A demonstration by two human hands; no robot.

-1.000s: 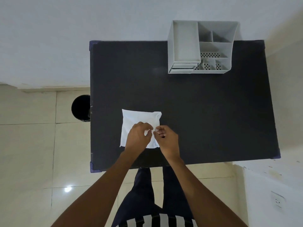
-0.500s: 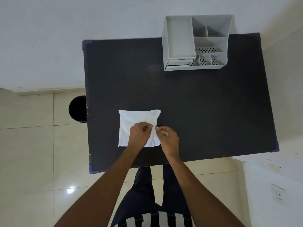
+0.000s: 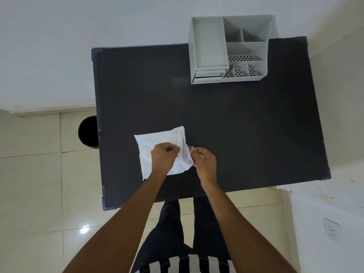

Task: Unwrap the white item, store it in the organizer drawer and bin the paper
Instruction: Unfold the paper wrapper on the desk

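Lying on the near-left part of the black tabletop (image 3: pixel 226 119), the white paper wrap (image 3: pixel 157 142) is crumpled and partly opened, with its right flap raised. The left hand (image 3: pixel 164 157) rests on the wrap's centre with fingers curled closed, pinching a fold of the paper. The right hand (image 3: pixel 204 160) sits just beside the wrap's right edge, fingers closed on a small pale piece at that edge; what the piece is cannot be told. The white item itself is not distinguishable from the paper.

The wrap's lower-left corner lies near the tabletop's front edge, and its left side stands apart from the tabletop's left edge. Bare black surface extends from the wrap toward the back and the right, with nothing between the hands and the organizer.

The grey organizer (image 3: pixel 256 75) stands at the far edge of the tabletop, right of centre, with its back overhanging toward the wall. Its tall left compartment is open on top, and the drawer (image 3: pixel 208 73) beneath it faces forward, slightly pulled out. Perforated compartments fill its right half.

A dark round bin (image 3: pixel 86 133) stands on the tiled floor, touching or just beside the tabletop's left edge, partly hidden under it.
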